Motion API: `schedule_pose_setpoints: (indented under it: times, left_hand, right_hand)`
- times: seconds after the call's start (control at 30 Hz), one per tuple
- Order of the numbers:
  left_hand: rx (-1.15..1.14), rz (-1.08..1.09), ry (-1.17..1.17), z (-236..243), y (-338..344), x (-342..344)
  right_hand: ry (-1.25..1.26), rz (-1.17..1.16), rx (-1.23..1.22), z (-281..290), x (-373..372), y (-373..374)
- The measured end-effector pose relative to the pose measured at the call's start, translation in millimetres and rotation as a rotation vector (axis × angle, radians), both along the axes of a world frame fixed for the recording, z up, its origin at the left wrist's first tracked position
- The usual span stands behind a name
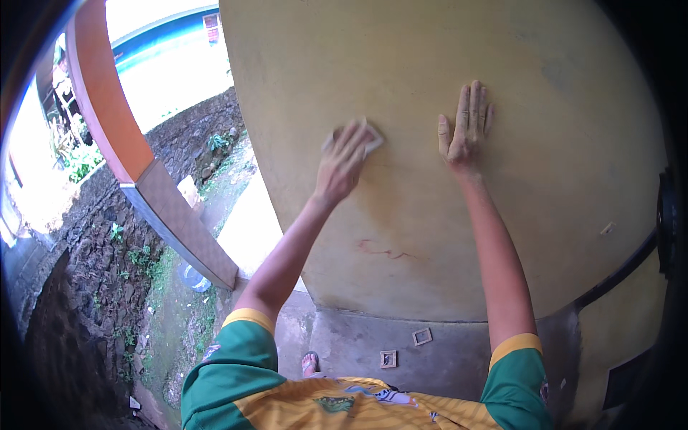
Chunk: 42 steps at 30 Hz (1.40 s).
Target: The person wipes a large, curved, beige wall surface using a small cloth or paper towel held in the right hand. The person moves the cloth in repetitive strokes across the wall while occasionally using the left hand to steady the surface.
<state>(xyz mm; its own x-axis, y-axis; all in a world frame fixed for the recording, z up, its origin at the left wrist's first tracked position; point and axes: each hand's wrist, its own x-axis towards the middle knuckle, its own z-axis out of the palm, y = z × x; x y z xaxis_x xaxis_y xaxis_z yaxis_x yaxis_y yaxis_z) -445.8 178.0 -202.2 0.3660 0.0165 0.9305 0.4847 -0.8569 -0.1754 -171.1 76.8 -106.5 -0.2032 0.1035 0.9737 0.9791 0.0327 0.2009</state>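
Observation:
A yellowish, smudged wall (408, 186) rises in front of me. My left hand (342, 165) lies against it with fingers over a small piece of sandpaper (374, 137), brownish with a pale edge. Hand and sheet are blurred by motion, and the fingers hide much of the sheet. Further right, my right hand (467, 129) rests flat on the wall, fingers stretched out, the thumb apart and nothing in it. Its fingers look dusty. Below the left hand, the wall carries a thin reddish mark (385, 251).
Two small square frames (388, 359) lie on the grey floor (344, 337) at the wall's foot. To the left stands an orange and tiled pillar (107, 86), with a rough stone bank (93, 244) beyond it. A dark round object (666, 222) is at the far right.

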Motion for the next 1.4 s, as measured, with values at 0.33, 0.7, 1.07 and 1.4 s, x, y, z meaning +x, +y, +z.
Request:
schedule_pose_setpoints:
  times: [0.33,0.7,1.07,1.4]
  left_hand:
    - [-0.011,-0.17,0.147,40,-12,18]
    - [-0.026,-0.337,0.337,5,16,-58]
    - [0.095,-0.393,0.285,8,41,-88]
    - [0.135,-0.095,0.261,135,26,-65]
  right_hand:
    - [-0.055,0.42,-0.31,-10,-80,-28]
    - [-0.273,0.164,-0.406,-101,-122,16]
    - [-0.13,0.07,-0.349,-130,-148,27]
    - [0.131,0.006,-0.062,1,-175,58]
